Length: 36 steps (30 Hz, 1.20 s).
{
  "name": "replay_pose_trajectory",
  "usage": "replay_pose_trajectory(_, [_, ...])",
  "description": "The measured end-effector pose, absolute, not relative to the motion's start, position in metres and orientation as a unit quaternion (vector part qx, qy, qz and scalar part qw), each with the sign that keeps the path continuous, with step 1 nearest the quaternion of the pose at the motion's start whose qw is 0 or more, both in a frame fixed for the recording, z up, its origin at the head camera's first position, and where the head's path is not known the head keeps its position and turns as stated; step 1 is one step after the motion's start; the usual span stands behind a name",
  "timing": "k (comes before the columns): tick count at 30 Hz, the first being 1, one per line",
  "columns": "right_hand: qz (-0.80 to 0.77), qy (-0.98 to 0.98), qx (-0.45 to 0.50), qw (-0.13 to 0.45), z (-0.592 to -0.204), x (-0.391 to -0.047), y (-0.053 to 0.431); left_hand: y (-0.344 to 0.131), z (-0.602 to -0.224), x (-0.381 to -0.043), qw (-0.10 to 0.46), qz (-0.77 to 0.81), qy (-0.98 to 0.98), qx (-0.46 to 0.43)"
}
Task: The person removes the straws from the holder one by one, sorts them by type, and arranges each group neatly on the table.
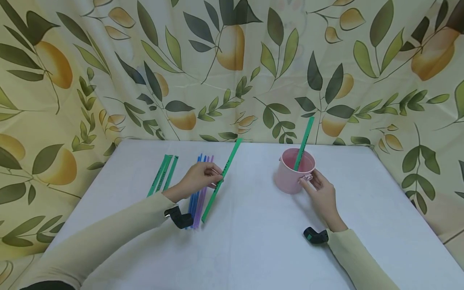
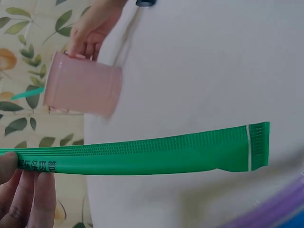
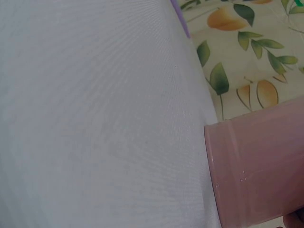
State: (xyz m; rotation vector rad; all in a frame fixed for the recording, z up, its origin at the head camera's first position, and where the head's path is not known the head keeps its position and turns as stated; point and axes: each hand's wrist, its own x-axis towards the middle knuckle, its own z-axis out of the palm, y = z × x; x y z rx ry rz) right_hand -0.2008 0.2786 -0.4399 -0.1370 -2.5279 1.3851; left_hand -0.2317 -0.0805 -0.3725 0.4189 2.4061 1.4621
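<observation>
My left hand (image 1: 199,179) pinches a green-wrapped drinking straw (image 1: 230,159) between thumb and fingers, slanting above the table. In the left wrist view this straw (image 2: 156,156) spans the picture, with dark printed characters near the fingertips. My right hand (image 1: 324,199) holds a small pink bucket (image 1: 288,180) at its near right side, thumb and fingers by the small fitting under the rim. Another green-wrapped straw (image 1: 305,139) leans upright inside the bucket. Part of the bucket's wall (image 3: 261,166) fills the right side of the right wrist view, where the hand is mostly out of frame.
Several green-wrapped straws (image 1: 158,175) lie at the left of the white table (image 1: 253,249). Blue straws (image 1: 192,203) and purple straws (image 1: 200,207) lie side by side beneath my left hand. A leaf-and-fruit patterned curtain (image 1: 232,92) hangs behind the table.
</observation>
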Motion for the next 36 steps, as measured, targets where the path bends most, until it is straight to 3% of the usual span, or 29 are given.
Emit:
replay_pose_trajectory(12, [0.477, -0.869, -0.046, 0.127, -0.441, -0.201, 0.279, -0.143, -0.38, -0.22, 0.1, 0.484, 0.864, 0.097])
replay_pose_trajectory(26, [0.469, -0.873, -0.044, 0.128, -0.443, -0.202, 0.28, -0.215, -0.379, -0.224, 0.005, 0.439, 0.898, 0.017])
replay_pose_trajectory(36, [0.474, -0.871, -0.049, 0.121, -0.441, -0.202, 0.279, -0.234, -0.408, -0.235, 0.021, 0.415, 0.909, -0.028])
